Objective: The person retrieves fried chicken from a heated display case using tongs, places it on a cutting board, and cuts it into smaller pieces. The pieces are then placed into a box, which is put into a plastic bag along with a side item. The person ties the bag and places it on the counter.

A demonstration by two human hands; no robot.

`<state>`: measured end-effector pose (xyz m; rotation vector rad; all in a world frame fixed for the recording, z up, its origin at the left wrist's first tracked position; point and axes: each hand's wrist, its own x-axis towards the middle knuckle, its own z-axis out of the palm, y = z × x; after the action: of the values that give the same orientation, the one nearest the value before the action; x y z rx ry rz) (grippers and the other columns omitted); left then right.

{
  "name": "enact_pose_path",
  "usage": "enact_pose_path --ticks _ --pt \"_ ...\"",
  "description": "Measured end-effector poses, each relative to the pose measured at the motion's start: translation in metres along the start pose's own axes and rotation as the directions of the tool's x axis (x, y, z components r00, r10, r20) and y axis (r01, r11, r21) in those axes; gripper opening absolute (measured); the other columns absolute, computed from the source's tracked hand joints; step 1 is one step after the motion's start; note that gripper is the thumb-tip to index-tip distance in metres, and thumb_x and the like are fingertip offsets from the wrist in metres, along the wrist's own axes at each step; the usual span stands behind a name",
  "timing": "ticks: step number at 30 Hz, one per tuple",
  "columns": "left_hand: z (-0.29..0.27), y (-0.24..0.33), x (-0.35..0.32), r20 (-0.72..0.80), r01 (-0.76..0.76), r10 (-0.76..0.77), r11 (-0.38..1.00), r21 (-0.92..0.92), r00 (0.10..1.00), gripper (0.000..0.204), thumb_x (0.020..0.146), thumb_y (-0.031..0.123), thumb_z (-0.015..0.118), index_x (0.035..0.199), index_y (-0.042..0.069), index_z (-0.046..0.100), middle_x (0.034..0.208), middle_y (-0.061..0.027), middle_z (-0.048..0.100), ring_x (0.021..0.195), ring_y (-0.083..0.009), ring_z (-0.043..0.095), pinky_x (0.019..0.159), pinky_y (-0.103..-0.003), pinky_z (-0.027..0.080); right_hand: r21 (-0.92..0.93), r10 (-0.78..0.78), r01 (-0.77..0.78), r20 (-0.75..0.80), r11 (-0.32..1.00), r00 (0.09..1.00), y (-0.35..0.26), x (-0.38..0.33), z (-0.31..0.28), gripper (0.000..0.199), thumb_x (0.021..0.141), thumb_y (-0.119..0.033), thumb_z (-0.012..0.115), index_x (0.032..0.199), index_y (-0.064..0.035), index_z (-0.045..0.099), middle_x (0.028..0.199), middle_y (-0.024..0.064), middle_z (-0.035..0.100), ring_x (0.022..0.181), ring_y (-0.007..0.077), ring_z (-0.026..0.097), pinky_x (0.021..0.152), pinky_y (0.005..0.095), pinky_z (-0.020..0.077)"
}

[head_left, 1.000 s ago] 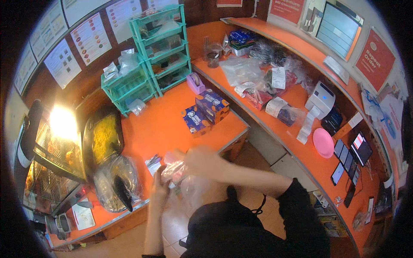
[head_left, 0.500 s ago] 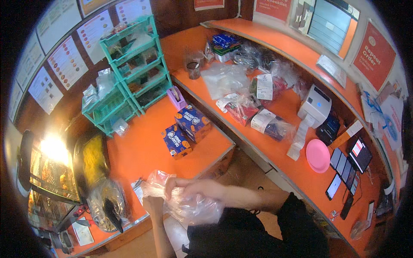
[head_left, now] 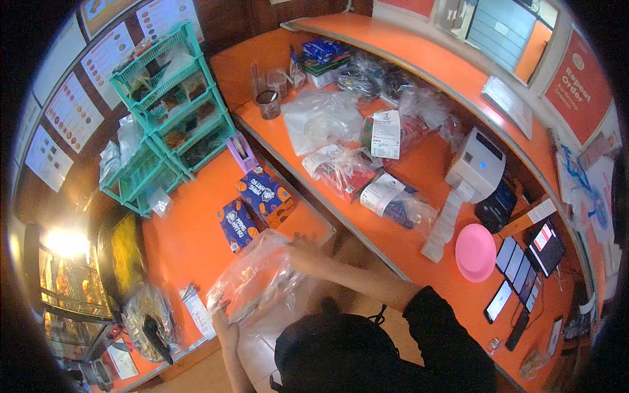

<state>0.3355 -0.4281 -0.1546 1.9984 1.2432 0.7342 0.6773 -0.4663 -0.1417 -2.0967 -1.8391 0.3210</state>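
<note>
Clear, crinkled plastic is filling both hands: a large transparent bag (head_left: pixel 255 275) is being held stretched just off the front edge of the orange counter (head_left: pixel 190 242), below 2 blue printed boxes (head_left: pixel 255 203) standing near that edge. The left hand (head_left: pixel 226 322) is pinching the bag's lower corner, fingers closed on the film. The right hand (head_left: pixel 303 249) is gripping the upper end, though motion blur is hiding the exact finger hold. Whether anything is sitting inside the bag I cannot tell.

A slip of paper (head_left: pixel 196 313) is lying at the counter's front edge, just beside the left hand, and a bagged dark item (head_left: pixel 149 321) is resting towards the left corner. On the long side counter, bagged orders with receipts (head_left: pixel 367 170) are lying well apart from the hands.

Judging by the thin film and the stretch between 2 grips, the bag could be tearing or slipping free. Its swinging end could also be sweeping the slip of paper off the edge.
</note>
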Motion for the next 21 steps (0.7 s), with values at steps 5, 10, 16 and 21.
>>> enact_pose_path --ticks 5,10,16,21 --pt "0.016 0.025 0.007 0.143 0.323 -0.329 0.944 0.065 0.934 0.063 0.071 0.012 0.078 0.129 0.001 0.057 0.106 -0.0157 0.065 0.090 -0.0294 0.065 0.091 -0.036 0.050 0.482 -0.150 0.035 0.201 0.876 0.968 -0.078 0.007 -0.047 0.029 0.085 -0.006 0.055 0.113 -0.0023 0.060 0.114 0.0299 0.058 0.102 0.0422 0.059 0.094 0.0530 0.0463" --pt "0.006 -0.086 -0.015 -0.087 0.436 -0.439 0.809 0.393 0.894 0.072 0.068 0.021 0.085 0.126 -0.008 0.052 0.097 -0.0314 0.067 0.091 -0.0459 0.066 0.084 -0.049 0.053 0.300 -0.022 0.045 -0.079 0.953 0.997 0.020 0.035 0.081 0.041 0.088 -0.024 0.062 0.118 -0.0014 0.045 0.094 0.0211 0.068 0.082 0.0331 0.066 0.072 0.0473 0.0535" --pt "0.021 -0.056 0.000 -0.004 0.274 -0.311 0.832 0.483 0.950 0.087 0.061 0.025 0.088 0.135 0.002 0.049 0.144 -0.0312 0.040 0.128 -0.0461 0.047 0.109 -0.052 0.039 -0.159 0.093 -0.088 0.019 0.983 0.996 0.018 0.024 0.066 0.076 0.080 -0.034 0.074 0.143 -0.0103 0.039 0.107 0.0289 0.065 0.110 0.0425 0.059 0.096 0.0545 0.0444" --pt "0.038 -0.091 0.005 0.024 0.140 -0.139 0.988 -0.068 0.990 0.103 0.052 0.030 0.092 0.140 0.002 0.045 0.140 -0.0198 0.052 0.138 -0.0362 0.040 0.119 -0.060 0.001 0.458 -0.157 -0.012 0.330 0.889 0.931 0.007 0.049 0.059 0.040 0.073 -0.032 0.079 0.106 -0.0118 0.068 0.112 0.0206 0.066 0.110 0.0422 0.059 0.111 0.0570 0.0287"
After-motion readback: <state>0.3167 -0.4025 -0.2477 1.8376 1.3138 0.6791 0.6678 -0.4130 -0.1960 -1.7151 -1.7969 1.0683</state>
